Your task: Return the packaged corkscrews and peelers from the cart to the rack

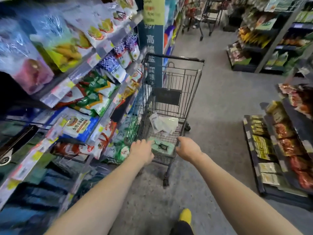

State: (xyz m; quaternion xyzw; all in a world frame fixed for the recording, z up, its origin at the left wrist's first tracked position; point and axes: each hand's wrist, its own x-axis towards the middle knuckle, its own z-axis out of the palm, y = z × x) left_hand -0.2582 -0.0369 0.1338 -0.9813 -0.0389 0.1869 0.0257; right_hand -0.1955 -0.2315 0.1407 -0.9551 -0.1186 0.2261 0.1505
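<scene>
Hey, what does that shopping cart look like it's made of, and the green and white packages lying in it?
Shopping cart: dark coated metal wire, judging by its thin see-through grid bars. Green package: probably matte card, flat with a dark tool on it; any plastic cover is too blurred to tell. White packages: likely glossy plastic film, crumpled and shiny.

Motion blur over shelf packets (88, 95), print unreadable. Fingers of right hand (188, 148) hidden behind knuckles. Corner of green package (165, 147) covered by left hand (141, 150); white packages (163, 123) unidentifiable.
</scene>
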